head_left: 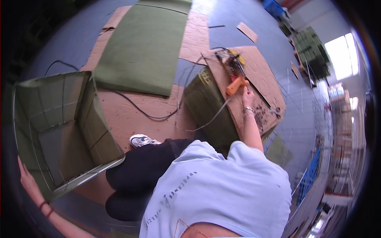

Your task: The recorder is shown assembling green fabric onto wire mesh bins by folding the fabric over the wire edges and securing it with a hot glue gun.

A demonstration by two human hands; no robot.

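Lower left of frame: left hand (24,177), fingers spread flat, is pressing against the outer wall of a green felt-lined wire-frame box (63,127) that is standing open on the floor.

Centre: the person's white shoe (142,140) is resting on a brown cardboard sheet (131,111); a black cable (139,109) is trailing across it.

Right of centre: right hand (248,97), fingers curled, is closing around an orange glue gun (236,85) lying on a cardboard panel (254,79). A green felt piece (204,99) is leaning just beside it.

Upper centre: a large green felt mat (143,47) is lying flat.
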